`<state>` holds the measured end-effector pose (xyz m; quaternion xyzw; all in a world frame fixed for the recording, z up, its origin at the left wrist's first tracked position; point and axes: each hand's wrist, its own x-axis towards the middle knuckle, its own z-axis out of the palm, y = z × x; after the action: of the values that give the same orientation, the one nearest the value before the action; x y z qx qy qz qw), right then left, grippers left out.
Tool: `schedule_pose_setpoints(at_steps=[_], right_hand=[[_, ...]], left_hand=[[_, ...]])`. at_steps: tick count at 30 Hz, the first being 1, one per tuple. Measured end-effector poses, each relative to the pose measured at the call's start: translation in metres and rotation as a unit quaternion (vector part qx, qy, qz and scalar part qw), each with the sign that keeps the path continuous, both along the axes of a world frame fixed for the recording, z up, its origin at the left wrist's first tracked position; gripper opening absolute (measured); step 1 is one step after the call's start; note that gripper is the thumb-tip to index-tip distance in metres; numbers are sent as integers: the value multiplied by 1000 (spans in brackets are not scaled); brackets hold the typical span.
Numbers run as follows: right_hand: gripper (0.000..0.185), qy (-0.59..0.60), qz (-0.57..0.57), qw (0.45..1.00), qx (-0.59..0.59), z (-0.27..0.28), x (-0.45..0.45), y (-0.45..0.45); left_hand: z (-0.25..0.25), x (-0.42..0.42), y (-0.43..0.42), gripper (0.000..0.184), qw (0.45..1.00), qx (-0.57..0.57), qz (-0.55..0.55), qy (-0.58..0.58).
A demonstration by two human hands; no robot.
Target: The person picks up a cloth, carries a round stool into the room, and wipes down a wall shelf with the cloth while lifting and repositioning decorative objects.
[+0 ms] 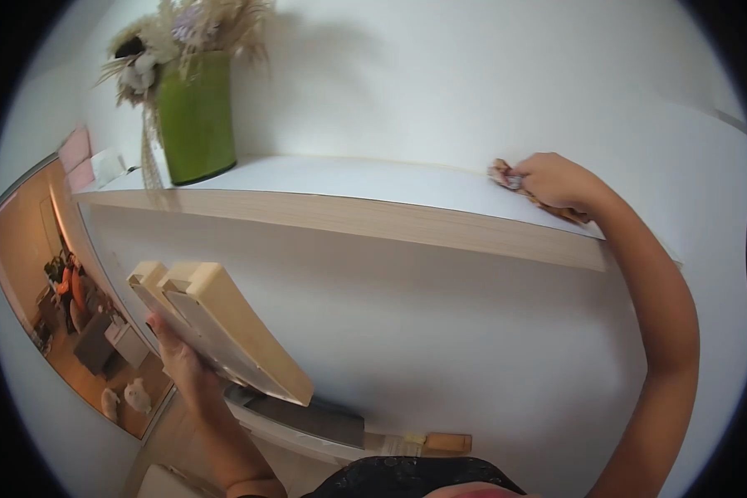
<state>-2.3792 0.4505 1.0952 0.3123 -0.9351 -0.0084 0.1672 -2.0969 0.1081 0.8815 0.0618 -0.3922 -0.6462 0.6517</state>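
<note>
My right hand point(560, 181) is closed on a crumpled patterned cloth point(504, 174), which lies against the top of a white wall shelf point(349, 178) near its right end. Part of the cloth shows below my fingers, along the shelf's front edge. Lower on the left, my left hand point(183, 361) grips what look like two pale-wood picture frames point(253, 332), stacked together and tilted. They are held below the shelf, apart from it. Their faces are mostly turned out of sight.
A green vase point(197, 120) of dried flowers stands on the shelf's left part. Pink and white items point(79, 158) are beyond the shelf's left end. A mirror point(83, 307) is at left. Below are a dark-topped low unit point(307, 417) and a small brown box point(449, 441).
</note>
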Motion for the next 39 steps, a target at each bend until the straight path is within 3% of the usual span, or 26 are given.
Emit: schedule_pose_setpoints(at_steps=[6, 10, 13, 17, 19, 21, 24, 26, 27, 29, 30, 32, 33, 35, 36, 37, 39], right_hand=[[27, 7, 86, 996, 34, 8, 21, -153], [38, 3, 172, 983, 62, 12, 26, -250], [44, 23, 208, 972, 109, 15, 40, -294], [48, 6, 294, 952, 87, 15, 61, -353], [49, 0, 340, 937, 81, 11, 77, -356], [48, 14, 475, 880, 13, 2, 88, -353], [45, -65, 466, 881, -59, 11, 98, -337], [44, -39, 347, 934, -76, 31, 103, -278], [42, 11, 370, 924, -101, 37, 59, -264], [36, 71, 155, 979, -112, 52, 31, -179], [29, 123, 87, 985, -88, 56, 10, -127], [26, 217, -49, 975, 21, 56, -36, -28], [27, 236, -111, 963, 67, 53, -53, 30], [30, 64, -255, 964, -32, 36, -31, 95], [22, 45, -277, 953, -112, 20, -36, 121], [24, 101, -244, 961, -84, 1, -45, 143], [27, 153, -208, 965, -50, -15, -50, 146]], left_hand=[[-31, 15, -37, 63, 999, -5, 30, 14], [-42, 19, -71, 60, 998, 1, 57, 25], [-38, 35, -65, 57, 996, 22, 85, 5], [-48, 34, -83, 58, 992, 43, 117, -31], [-46, 40, -75, 59, 992, 36, 119, -30], [-52, 44, -75, 60, 992, 30, 118, -29], [-59, 37, -99, 62, 991, 35, 119, -52], [-50, 40, -87, 64, 990, 32, 127, -46], [-53, 43, -87, 64, 992, 28, 113, -54], [-63, 54, -98, 66, 996, 38, 78, -2], [-62, 59, -100, 66, 998, 34, 62, -2], [-62, 62, -115, 69, 985, 102, 132, -42], [-91, 71, -140, 71, 976, -14, 211, -58], [-99, 66, -153, 74, 952, -137, 264, -67], [-73, 72, -134, 76, 979, -13, 197, -47], [-56, 75, -123, 78, 985, 111, 131, -32], [-54, 76, -131, 78, 981, 122, 146, -42]])
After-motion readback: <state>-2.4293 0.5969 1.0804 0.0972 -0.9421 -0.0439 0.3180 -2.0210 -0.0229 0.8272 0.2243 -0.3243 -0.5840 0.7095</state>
